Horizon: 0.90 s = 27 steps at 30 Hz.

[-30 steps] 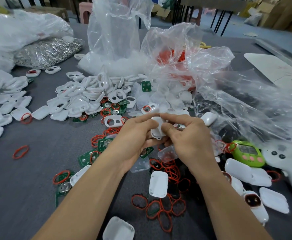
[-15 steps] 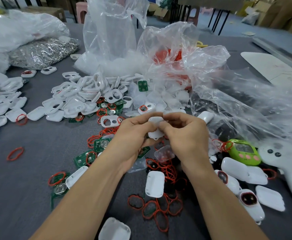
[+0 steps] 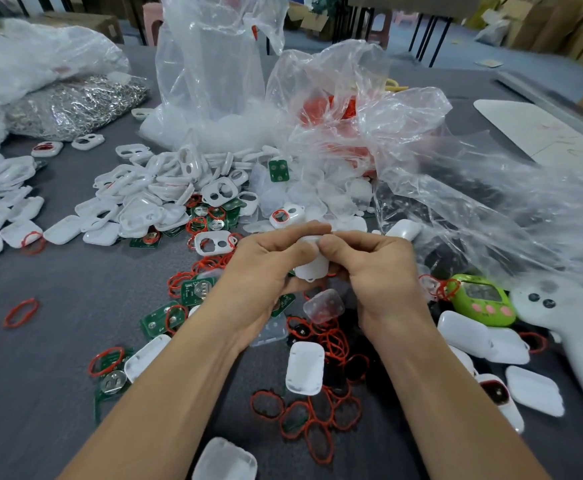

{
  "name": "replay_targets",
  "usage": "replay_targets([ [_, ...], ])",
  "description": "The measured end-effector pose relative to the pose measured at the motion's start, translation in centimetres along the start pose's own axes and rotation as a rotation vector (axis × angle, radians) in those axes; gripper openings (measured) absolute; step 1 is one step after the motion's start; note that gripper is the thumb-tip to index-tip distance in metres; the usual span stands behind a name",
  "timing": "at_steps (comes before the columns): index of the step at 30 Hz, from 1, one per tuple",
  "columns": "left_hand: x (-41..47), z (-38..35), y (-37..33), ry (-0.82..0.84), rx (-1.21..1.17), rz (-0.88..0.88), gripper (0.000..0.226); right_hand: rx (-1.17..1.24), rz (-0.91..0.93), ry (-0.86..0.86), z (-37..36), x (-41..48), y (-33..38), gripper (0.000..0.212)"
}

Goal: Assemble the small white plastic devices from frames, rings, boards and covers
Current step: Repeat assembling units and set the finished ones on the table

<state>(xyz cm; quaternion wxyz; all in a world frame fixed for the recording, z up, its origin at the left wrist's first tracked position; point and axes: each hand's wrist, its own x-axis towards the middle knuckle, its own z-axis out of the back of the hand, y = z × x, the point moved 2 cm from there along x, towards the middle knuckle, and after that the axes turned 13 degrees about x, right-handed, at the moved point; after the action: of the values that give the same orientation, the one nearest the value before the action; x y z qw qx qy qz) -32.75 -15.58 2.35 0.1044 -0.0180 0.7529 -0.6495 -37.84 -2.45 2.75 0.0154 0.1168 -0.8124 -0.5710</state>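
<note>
My left hand (image 3: 265, 268) and my right hand (image 3: 373, 271) meet above the table's middle and together pinch one small white plastic device (image 3: 312, 266), thumbs pressed on its top edge; most of it is hidden by my fingers. Below them lie red rings (image 3: 321, 420), green boards (image 3: 196, 289), a white cover (image 3: 304, 368) and a clear cover (image 3: 324, 305). A heap of white frames (image 3: 151, 202) spreads at the back left.
Crumpled clear plastic bags (image 3: 404, 140) rise behind my hands. A bag of metal rings (image 3: 71, 105) lies far left. A green toy device (image 3: 480, 299) and a white handheld tool (image 3: 567, 327) sit at the right, beside finished white devices (image 3: 466, 334).
Both hands keep hold of the white device in the same place, and my thumbs have closed together over its top edge.
</note>
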Motion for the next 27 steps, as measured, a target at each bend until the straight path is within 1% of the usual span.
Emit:
replay_targets([
  [3,-0.1,0.0,0.1,0.006,0.008,-0.002,0.023,-0.014,0.042,-0.037,-0.1,-0.1,-0.2,0.01],
  [7,0.0,-0.1,0.2,-0.025,-0.016,0.022,0.024,-0.169,0.172,-0.076,-0.2,-0.3,-0.8,0.002],
  [8,0.1,-0.1,0.1,-0.034,-0.034,0.029,0.024,-0.179,0.163,-0.054,-0.2,-0.3,-0.8,0.002],
  [11,0.2,0.2,-0.1,-0.056,-0.111,0.044,0.024,-0.139,0.038,0.064,-0.1,-0.1,-0.5,0.006],
  [14,0.2,0.5,-0.1,-0.038,-0.136,0.054,0.025,-0.312,0.023,0.217,0.2,-0.3,0.1,0.021],
  [16,0.0,0.7,-0.1,-0.016,-0.082,0.047,0.024,-0.336,0.02,0.241,0.4,-0.3,0.3,0.024],
  [19,-0.2,1.2,-0.1,-0.068,0.166,0.022,0.024,-0.248,0.018,0.191,0.8,-0.2,0.7,0.025],
  [20,-0.3,1.3,-0.1,-0.078,0.217,0.009,0.024,-0.243,0.016,0.174,0.9,-0.1,0.8,0.026],
  [23,-0.4,1.1,-0.1,-0.103,0.259,-0.029,0.024,-0.255,-0.018,0.128,1.1,-0.1,0.9,0.027],
  [27,-0.3,0.9,0.0,-0.207,0.315,-0.069,0.029,-0.278,-0.048,0.044,1.0,-0.1,0.1,0.023],
])
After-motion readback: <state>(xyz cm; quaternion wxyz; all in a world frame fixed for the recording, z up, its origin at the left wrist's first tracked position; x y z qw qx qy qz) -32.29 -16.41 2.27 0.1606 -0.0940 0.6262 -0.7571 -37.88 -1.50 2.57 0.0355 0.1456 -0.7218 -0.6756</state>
